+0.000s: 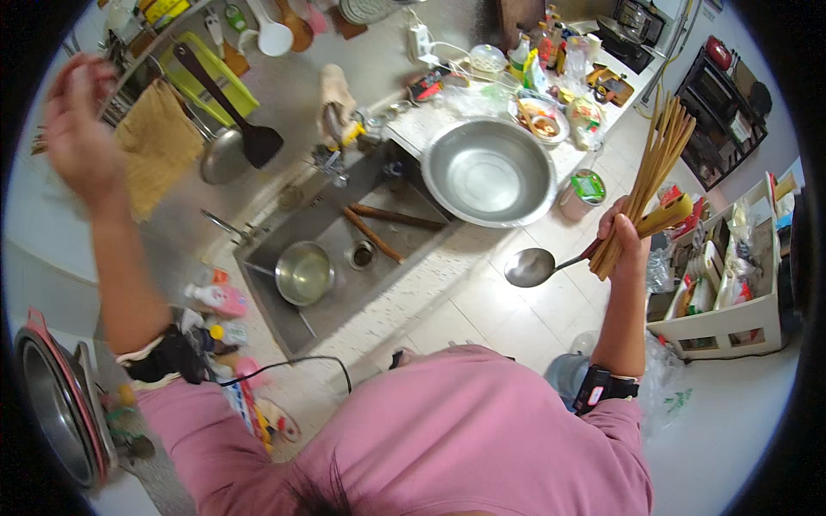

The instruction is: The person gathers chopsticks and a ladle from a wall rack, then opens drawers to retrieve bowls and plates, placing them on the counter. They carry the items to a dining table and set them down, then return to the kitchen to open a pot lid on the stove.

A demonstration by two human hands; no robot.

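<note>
My left hand (82,129) is raised by the wall rack (120,95) at upper left, fingers curled; what they grip, if anything, is hidden. Beside it hang a yellow cloth (155,146), a lime-green tray (228,95) and a dark spatula (262,142). My right hand (625,236) is closed round a bundle of wooden chopsticks (654,163), a metal ladle (529,268) and a yellowish handle (671,215), held upright or slanting over the floor, right of the large steel basin (489,172).
The sink (379,279) holds two brown sticks (370,232) and a pot (304,273). The crowded counter (413,129) runs to the back right. A white crate (714,327) stands at right; a lidded tub (581,198) is near the basin; steel bowls (56,404) lean at lower left.
</note>
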